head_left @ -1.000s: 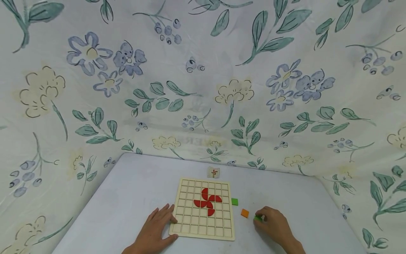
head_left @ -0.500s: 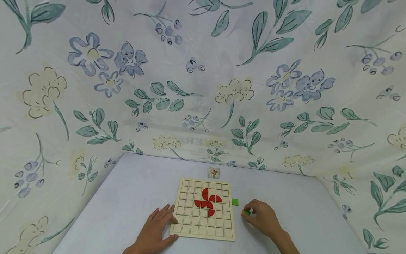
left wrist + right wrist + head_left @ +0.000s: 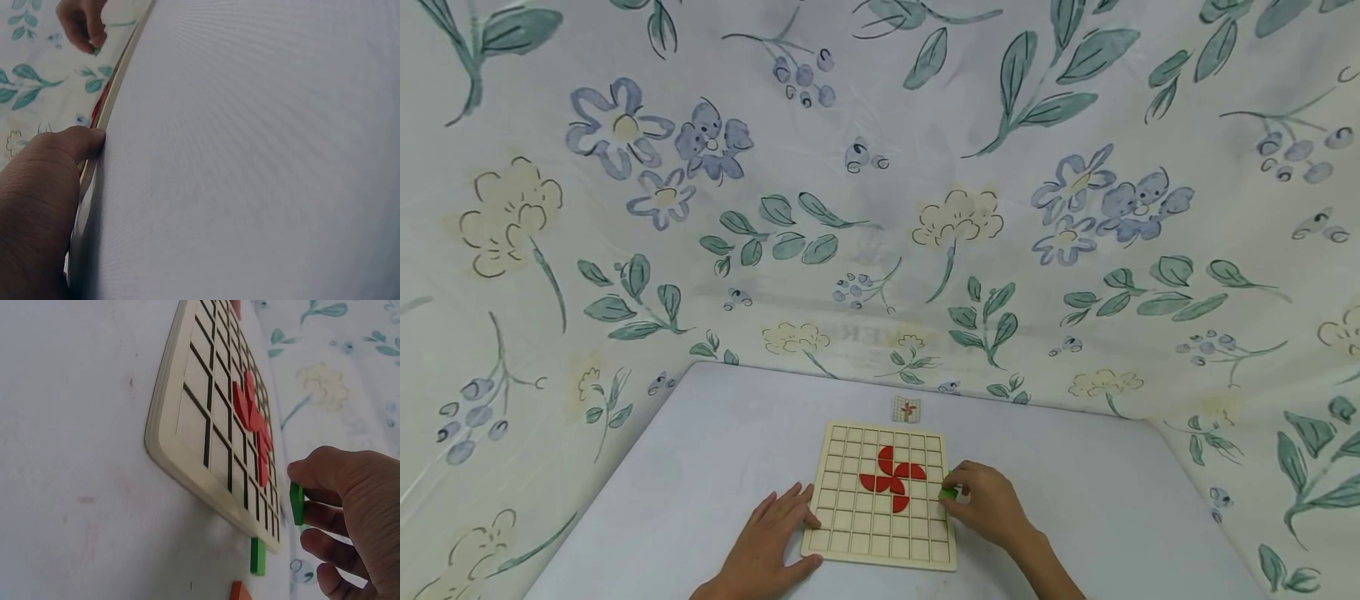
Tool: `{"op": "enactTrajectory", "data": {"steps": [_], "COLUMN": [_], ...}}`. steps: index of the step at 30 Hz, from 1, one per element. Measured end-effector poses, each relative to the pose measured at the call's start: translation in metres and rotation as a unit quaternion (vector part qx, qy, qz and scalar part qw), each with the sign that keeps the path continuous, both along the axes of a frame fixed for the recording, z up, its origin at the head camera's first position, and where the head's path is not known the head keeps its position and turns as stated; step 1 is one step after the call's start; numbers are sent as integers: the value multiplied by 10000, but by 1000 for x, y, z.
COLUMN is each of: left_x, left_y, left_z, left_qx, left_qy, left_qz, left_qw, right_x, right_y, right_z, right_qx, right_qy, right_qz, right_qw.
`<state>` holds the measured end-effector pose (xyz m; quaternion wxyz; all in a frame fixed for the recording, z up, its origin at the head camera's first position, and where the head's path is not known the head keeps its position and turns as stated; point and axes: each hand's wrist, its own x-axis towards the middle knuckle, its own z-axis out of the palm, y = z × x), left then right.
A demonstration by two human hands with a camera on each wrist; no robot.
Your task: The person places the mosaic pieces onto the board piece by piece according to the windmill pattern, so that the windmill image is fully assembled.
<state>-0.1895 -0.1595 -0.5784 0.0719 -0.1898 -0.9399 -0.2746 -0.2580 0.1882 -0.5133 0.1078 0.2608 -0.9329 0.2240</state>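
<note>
A square wooden grid board [image 3: 842, 546] lies on the table. Near its middle, several red rounded tiles [image 3: 887, 483] form a pinwheel. My left hand [image 3: 763, 537] rests at the board's left edge, fingers spread, with the thumb against the rim in the left wrist view. Between thumb and fingers, my right hand [image 3: 988, 504] pinches a small green tile [image 3: 297, 503], held just above the board's right edge. A second green tile [image 3: 258, 556] lies beside the board. Near it an orange tile [image 3: 239, 591] shows in the right wrist view; in the head view my right hand hides it.
Behind the board lies a small card [image 3: 906, 409] printed with a red pinwheel on a grid. The white table [image 3: 737, 417] extends around the board. A floral cloth [image 3: 865, 250] hangs along its back and sides.
My right hand has moved left with the green tile, from right of the orange tile, past it, to the board's right edge. My left hand and the board have stayed in place.
</note>
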Motion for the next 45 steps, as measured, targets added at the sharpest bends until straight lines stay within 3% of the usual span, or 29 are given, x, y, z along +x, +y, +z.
{"op": "enactTrajectory", "data": {"steps": [12, 23, 27, 35, 45], "left_x": [0, -2, -2, -2, -1], "left_y": [-1, -1, -1, -1, 0], "left_z": [4, 5, 4, 4, 2], "left_qx": [-58, 0, 10, -1, 26], "left_qy": [-253, -288, -325, -358, -160], "left_qz": [-38, -50, -32, -22, -19], "left_qw": [9997, 9996, 9995, 9994, 9999], "right_x": [-7, -10, -9, -6, -5], "right_y": [-32, -71, -79, -83, -78], "right_z": [3, -10, -15, -20, -20], "right_qx": [94, 308, 413, 412, 312], "right_qy": [-64, 500, 685, 600, 636], "right_qz": [606, 1275, 1353, 1477, 1401], "right_qw": [9981, 9901, 9876, 9864, 9876]}}
